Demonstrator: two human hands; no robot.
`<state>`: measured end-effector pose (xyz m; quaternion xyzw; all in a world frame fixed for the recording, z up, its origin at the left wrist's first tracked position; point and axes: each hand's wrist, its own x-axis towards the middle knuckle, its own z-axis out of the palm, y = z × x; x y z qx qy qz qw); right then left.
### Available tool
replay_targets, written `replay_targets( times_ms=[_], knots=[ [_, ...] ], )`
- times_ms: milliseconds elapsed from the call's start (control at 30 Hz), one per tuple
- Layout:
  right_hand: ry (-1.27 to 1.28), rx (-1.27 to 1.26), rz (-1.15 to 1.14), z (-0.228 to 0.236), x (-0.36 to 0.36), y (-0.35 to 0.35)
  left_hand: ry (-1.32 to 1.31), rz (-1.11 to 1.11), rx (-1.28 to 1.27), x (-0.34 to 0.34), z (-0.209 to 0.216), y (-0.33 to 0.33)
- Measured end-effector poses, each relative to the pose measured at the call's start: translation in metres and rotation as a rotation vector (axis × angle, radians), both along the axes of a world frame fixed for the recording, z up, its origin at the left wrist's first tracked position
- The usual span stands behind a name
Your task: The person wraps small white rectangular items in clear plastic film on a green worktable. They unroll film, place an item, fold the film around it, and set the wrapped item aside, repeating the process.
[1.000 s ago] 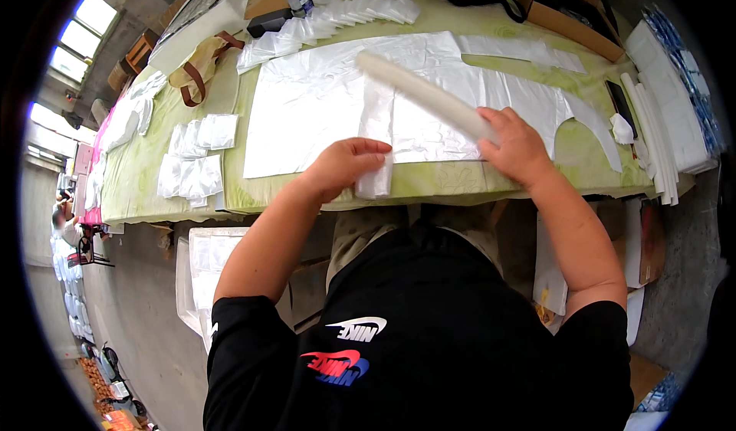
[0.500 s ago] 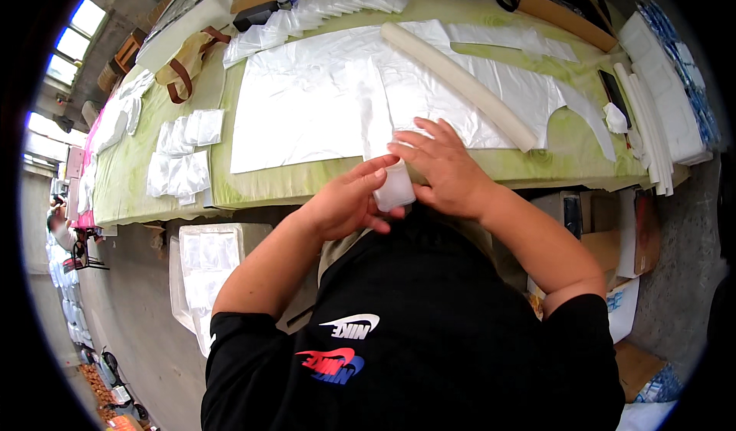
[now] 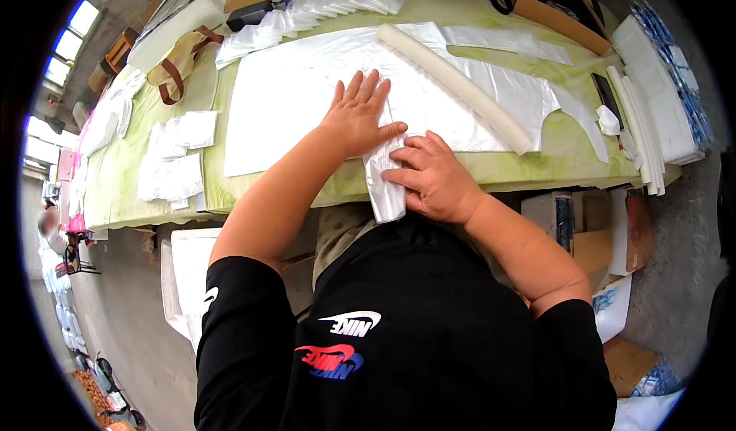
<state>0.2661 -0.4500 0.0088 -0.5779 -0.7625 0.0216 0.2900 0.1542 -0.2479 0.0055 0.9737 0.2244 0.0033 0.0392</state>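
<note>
While you lean over the green table (image 3: pixel 115 178), head view shows your left hand (image 3: pixel 359 117) pressed flat, fingers spread open, gripping nothing, on the white plastic sheet (image 3: pixel 299 101). Your right hand (image 3: pixel 431 178) lies just beside it at the table's near edge, fingers loosely curled over a folded plastic strip (image 3: pixel 383 186) that hangs past the edge; whether it pinches the strip, can't tell. White roll (image 3: pixel 460 86) lies diagonally on the sheet beyond the hands. Small folded stacks (image 3: pixel 180 155) sit further left.

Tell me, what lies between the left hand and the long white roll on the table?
In the head view, only flat translucent plastic sheet lies between the left hand and the white roll; nothing else rests there.
</note>
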Motion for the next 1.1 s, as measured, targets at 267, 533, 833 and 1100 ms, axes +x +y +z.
replay_targets(
  times_ms=[267,533,833,1100],
  knots=[
    [0.063,0.065,-0.017,-0.004,-0.001,0.003,-0.688,0.015,-0.377,-0.007,-0.019,0.029],
    [0.472,0.111,-0.092,-0.009,0.004,0.016,-0.311,-0.145,-0.290,-0.075,0.021,-0.043],
    [0.377,-0.119,-0.182,-0.007,0.022,0.051,-0.373,0.036,-0.325,-0.067,0.002,-0.039],
    [0.447,-0.584,-0.441,0.020,0.025,0.088,-0.615,0.322,-0.636,-0.056,0.000,-0.037]
  ],
)
